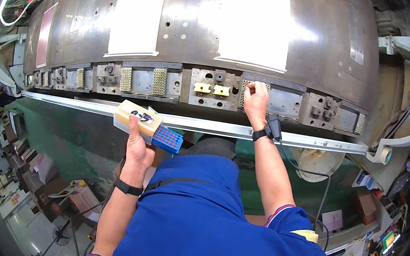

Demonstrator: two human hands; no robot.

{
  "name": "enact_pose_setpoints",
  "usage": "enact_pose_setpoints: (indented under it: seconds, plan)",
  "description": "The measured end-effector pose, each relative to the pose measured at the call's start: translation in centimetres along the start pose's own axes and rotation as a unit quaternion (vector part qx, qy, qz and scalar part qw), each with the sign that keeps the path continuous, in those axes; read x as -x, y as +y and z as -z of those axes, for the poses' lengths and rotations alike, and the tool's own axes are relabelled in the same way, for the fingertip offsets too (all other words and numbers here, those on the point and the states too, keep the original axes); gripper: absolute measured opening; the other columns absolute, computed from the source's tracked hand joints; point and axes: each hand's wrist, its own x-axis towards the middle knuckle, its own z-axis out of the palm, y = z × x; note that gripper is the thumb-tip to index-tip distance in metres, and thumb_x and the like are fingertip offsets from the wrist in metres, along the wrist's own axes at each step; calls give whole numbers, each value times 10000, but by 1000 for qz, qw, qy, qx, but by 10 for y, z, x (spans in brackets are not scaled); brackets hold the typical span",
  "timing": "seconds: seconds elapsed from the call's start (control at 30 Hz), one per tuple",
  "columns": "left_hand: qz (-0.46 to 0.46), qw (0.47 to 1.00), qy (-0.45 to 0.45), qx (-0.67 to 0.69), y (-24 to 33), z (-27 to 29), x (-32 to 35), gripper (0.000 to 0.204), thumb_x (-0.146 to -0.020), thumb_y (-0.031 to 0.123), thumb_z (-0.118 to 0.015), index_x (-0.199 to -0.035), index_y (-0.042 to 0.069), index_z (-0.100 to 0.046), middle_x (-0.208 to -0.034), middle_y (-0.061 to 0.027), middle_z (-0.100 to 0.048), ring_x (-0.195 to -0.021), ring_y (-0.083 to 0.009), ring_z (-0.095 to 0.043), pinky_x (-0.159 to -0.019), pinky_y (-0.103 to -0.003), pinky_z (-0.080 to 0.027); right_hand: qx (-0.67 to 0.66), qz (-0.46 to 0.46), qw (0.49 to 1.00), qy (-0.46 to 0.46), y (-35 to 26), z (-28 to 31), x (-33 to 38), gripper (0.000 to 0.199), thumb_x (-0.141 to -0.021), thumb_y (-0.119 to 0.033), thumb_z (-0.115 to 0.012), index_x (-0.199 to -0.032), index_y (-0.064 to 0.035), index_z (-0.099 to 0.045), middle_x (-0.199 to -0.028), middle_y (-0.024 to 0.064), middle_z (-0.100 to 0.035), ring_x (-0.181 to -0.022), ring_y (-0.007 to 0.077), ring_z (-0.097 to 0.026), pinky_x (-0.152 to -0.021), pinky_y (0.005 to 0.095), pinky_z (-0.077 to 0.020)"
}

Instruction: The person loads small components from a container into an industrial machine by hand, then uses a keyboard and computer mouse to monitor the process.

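My left hand (139,149) is wrapped round a cream-coloured box (135,113) with black handwriting on its top. A blue rack with rows of red dots (166,139) sticks out from the box's right end. My right hand (255,105) reaches forward with thumb and fingers pinched together over a gridded metal block (243,98) in the machine's front row. Whatever lies between those fingertips is too small to make out. Just left of this hand, two pale yellow pieces (212,89) sit side by side on a metal mount.
A broad metal machine bed (193,19) carries white sheets (256,22). Similar gridded blocks (159,82) line its front row. A white rail (311,141) runs between me and the bed. A cable (307,170) hangs from a device on my right wrist. Boxes clutter the left side.
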Motion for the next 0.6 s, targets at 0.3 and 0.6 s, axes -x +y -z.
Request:
enact_pose_setpoints:
  seconds: [0.3,0.6]
  plan:
    - [7,999,-31,37,46,27,-8,799,-857,662,-691,-1399,108,-495,-1295,-67,-614,-1191,-249,-606,-1046,-448,-495,9,-74,997,2,-62,-6,14,104,-872,-101,-726,-879,-11,-675,-823,88,-659,-700,177,-614,-670,328,-508]
    - [-67,996,-13,65,110,171,-47,767,-886,640,-674,-1403,106,-487,-1266,-64,-618,-1137,-221,-622,-995,-417,-527,-275,-172,816,-479,-304,-141,162,138,-951,-120,-698,-1010,0,-729,-896,18,-715,-846,81,-640,-789,261,-536]
